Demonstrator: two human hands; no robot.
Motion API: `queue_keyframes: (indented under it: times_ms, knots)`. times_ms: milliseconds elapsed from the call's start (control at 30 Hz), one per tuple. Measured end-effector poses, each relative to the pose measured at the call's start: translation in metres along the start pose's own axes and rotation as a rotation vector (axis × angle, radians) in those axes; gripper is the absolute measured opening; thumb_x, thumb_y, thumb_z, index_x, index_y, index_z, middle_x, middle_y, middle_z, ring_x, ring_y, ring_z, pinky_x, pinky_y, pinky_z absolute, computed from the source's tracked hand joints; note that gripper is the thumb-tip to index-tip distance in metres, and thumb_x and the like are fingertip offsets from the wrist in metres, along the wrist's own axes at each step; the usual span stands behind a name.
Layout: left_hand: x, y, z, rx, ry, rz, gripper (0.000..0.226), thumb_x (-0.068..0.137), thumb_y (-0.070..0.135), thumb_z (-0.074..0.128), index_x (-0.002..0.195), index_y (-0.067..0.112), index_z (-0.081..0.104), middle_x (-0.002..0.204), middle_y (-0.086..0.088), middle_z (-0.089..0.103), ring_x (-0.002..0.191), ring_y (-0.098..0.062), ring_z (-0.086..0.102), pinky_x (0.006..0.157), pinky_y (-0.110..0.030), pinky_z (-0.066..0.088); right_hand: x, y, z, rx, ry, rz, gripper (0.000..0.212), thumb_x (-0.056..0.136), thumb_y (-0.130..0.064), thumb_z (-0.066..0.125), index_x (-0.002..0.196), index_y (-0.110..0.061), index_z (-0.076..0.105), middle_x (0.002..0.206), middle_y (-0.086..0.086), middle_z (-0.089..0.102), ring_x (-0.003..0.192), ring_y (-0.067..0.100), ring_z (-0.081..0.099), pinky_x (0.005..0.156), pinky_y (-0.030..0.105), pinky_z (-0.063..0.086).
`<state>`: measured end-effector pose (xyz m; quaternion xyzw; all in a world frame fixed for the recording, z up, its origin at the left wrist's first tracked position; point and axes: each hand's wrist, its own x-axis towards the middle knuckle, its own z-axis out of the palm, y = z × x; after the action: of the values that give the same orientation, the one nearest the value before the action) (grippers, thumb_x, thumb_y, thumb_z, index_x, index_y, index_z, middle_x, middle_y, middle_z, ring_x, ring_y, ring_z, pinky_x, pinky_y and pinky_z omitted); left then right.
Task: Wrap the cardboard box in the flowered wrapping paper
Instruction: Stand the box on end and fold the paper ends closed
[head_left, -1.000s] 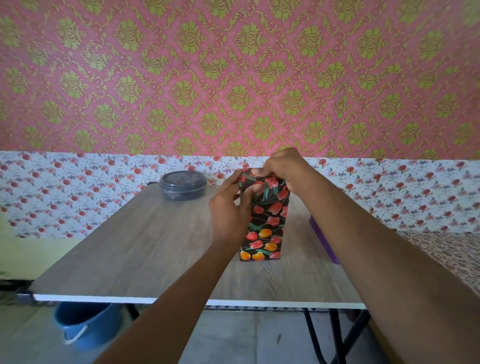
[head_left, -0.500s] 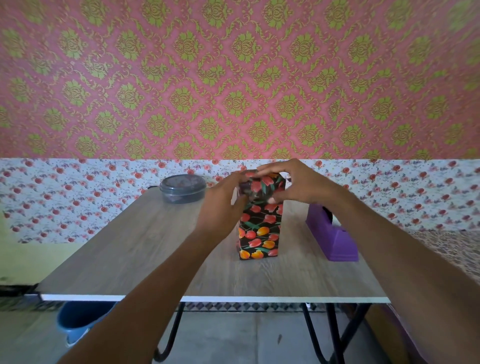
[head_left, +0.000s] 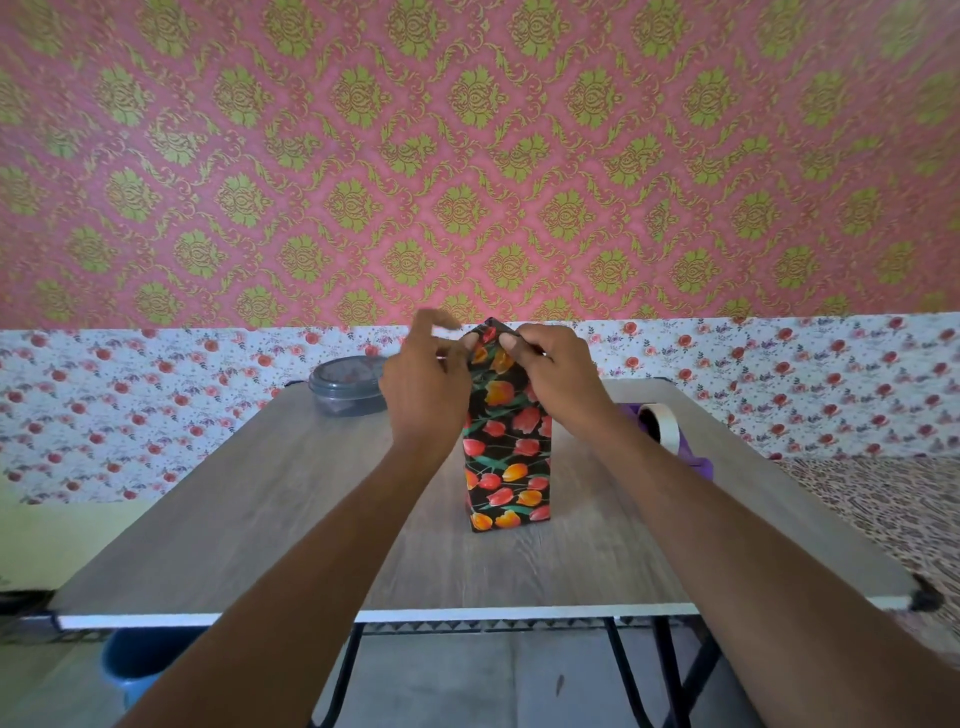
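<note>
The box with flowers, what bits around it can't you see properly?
Head view only.
Box top fold: covered by the left hand and right hand.
Left hand's upper fingers: blurred.
Tape holder: mostly behind the right forearm.
Bucket: cut off by the table.

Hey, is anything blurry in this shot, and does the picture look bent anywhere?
Head view: the raised fingers of the left hand are smeared by motion, while the right hand and the box look sharp. Head view: the wallpaper pattern curves and softens toward the corners, as a wide lens does; light on the table is soft, with faint shadows.
</note>
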<state>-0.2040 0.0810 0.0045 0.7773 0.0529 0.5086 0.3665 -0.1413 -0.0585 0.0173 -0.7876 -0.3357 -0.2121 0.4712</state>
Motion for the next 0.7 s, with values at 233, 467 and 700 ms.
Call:
queue_keyframes:
  times_ms: [233,467,700]
  knots:
    - [0.014,0.004,-0.012,-0.070,-0.146,0.071,0.021,0.088,0.025,0.079,0.106,0.023,0.071,0.078,0.019,0.068,0.072,0.003,0.067,0.068,-0.031,0.060,0.001,0.005,-0.003,0.128,0.010,0.029,0.048,0.107,-0.024,0.053,0.061,-0.020,0.041,0.057,-0.009,0.040,0.059,0.012,0.042,0.063,0.030,0.029]
    - [0.031,0.013,-0.015,-0.055,-0.243,0.123,0.010,0.085,0.007,0.078,0.083,0.016,0.073,0.081,0.008,0.070,0.073,-0.005,0.068,0.070,-0.027,0.060,0.001,0.007,-0.005,0.282,-0.057,0.126,0.061,0.108,-0.024,0.050,0.048,-0.032,0.045,0.045,-0.018,0.035,0.045,-0.004,0.041,0.050,0.013,0.036]
    - [0.031,0.011,-0.009,-0.084,-0.329,0.098,0.013,0.085,0.009,0.080,0.079,0.017,0.074,0.084,0.011,0.072,0.062,-0.005,0.067,0.063,-0.030,0.058,0.000,0.013,-0.010,0.361,-0.029,0.162,0.061,0.103,-0.043,0.055,0.069,0.006,0.037,0.072,0.010,0.037,0.073,0.021,0.040,0.076,0.033,0.034]
